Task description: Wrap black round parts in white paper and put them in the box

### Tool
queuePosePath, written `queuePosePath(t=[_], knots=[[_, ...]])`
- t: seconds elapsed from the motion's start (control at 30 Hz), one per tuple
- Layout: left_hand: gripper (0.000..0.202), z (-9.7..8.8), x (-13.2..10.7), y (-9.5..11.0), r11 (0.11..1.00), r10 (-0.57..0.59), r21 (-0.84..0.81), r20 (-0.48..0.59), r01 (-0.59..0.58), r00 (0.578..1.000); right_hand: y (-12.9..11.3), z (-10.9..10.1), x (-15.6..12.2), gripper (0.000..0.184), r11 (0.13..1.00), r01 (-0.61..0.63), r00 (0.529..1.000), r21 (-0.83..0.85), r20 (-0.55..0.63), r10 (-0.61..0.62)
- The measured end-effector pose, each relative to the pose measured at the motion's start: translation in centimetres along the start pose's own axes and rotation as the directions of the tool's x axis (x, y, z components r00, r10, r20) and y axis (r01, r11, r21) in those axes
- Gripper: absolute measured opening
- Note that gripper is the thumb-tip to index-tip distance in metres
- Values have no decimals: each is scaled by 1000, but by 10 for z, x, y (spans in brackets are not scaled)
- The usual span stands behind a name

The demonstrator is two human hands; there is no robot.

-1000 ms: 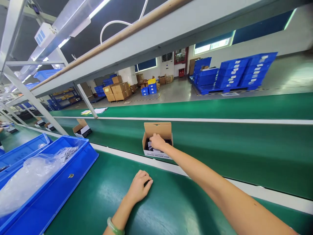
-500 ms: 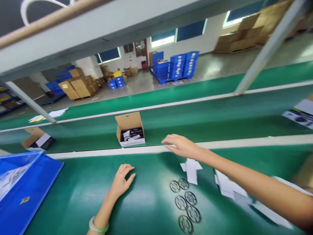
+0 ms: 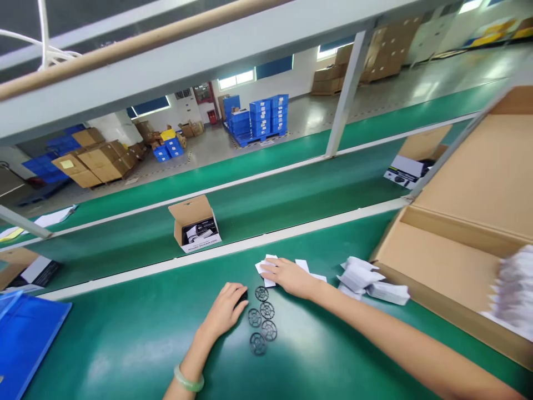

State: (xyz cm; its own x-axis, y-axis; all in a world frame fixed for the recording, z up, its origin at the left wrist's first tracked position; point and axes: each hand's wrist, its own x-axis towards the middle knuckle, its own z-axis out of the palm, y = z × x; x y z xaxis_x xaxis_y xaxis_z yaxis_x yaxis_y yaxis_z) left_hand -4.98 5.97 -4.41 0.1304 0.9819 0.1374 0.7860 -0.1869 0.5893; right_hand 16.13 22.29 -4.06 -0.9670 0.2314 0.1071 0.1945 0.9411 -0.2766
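Both forearms are bare and sleeveless, and the left wrist wears a pale green bangle.

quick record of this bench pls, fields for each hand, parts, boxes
left hand: left hand rests palm down on the green bench, beside the black round grilles
right hand: right hand lies on a white folded paper
parts: four black grilles, more white papers to the right
boxes: small open carton on the belt, large open carton at right
bin: blue bin at left
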Motion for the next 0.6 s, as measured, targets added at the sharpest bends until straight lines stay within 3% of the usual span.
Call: queuePosePath(t=[0.07,0.13,0.2,0.27,0.37,0.43,0.53,0.6], knots=[[27,2,-10,3,981,-135,-158,-126,114,983,2,3,-5,31,1000,-1,998,-7,-70,0],[32,3,-17,11,892,-317,-399,-220,212,922,0,5,-15,26,996,-71,979,58,-189,81],[32,5,-17,26,724,-467,-658,-244,209,850,-8,3,-25,21,958,-165,919,234,-316,235],[29,9,-10,47,517,-546,-847,-213,126,810,-24,-2,-32,19,865,-185,854,466,-360,376],[29,20,8,82,199,-526,-980,-104,3,844,-58,-12,-38,26,739,-127,831,661,-336,444],[30,32,17,99,52,-468,-999,-34,-11,883,-78,-17,-43,31,762,-118,850,637,-332,409],[32,50,19,111,-43,-491,-999,21,-1,871,-91,-21,-58,38,833,-123,917,539,-259,302],[33,57,16,111,-86,-542,-996,58,13,839,-81,-25,-74,38,868,-175,916,465,-245,317]])
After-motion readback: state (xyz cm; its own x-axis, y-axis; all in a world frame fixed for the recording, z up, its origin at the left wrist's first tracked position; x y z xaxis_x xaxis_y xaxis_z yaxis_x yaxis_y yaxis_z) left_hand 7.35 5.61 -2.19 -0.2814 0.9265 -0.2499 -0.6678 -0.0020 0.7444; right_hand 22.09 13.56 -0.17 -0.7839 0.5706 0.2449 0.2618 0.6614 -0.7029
